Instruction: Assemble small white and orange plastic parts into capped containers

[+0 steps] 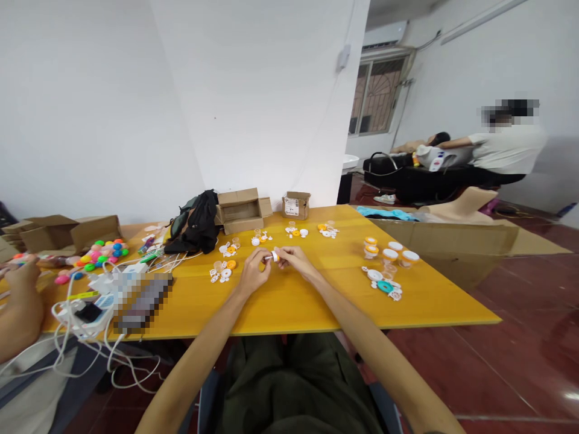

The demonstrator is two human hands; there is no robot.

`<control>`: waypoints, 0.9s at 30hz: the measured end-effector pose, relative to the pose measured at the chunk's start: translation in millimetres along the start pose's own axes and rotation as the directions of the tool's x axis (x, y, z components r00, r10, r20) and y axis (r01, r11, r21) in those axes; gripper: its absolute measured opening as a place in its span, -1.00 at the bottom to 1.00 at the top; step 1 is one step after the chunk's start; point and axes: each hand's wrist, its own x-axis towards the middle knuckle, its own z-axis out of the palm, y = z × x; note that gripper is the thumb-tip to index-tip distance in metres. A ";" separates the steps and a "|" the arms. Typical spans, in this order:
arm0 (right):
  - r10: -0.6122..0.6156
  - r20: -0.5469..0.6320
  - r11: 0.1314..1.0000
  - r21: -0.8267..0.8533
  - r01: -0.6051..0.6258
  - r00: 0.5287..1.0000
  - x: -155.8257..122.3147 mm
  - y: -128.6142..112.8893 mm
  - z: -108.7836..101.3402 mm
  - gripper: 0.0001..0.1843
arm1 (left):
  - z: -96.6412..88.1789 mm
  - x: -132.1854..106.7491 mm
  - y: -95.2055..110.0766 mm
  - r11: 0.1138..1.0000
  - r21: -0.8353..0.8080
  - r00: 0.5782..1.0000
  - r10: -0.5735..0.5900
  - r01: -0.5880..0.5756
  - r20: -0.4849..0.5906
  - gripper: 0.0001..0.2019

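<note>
Over the middle of the yellow table (289,307), my left hand (253,271) and my right hand (294,259) meet with bent fingers around a small white plastic part (275,256). Its exact shape is partly hidden by the fingertips. Left of my left hand lies a group of loose parts: a white ring (225,274), an orange ring (231,264) and a clear cup (218,266). Further right, a teal ring (385,286) rests among white pieces. Several clear jars with orange-and-white lids (391,254) stand near the table's right side.
Small part groups and two open cardboard boxes (244,226) (296,206) line the back, beside a black bag (194,226). Coloured balls (104,252), white cables (108,325) and a pixelated object (145,304) occupy the left, near another person's arm (22,301). A large carton (438,250) stands right.
</note>
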 end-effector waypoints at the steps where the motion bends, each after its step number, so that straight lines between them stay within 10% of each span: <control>1: -0.001 -0.002 1.000 -0.001 0.001 1.000 0.3 0.8 -0.1 -0.45 | -0.1 0.0 -0.1 1.000 -0.004 1.000 -0.006 0.006 0.000 -0.87; 27: -0.042 0.018 0.999 -0.007 0.042 0.999 -3.0 -3.9 0.9 -0.45 | 2.0 -0.9 -4.9 0.992 -0.023 0.989 -0.125 0.127 0.080 -0.71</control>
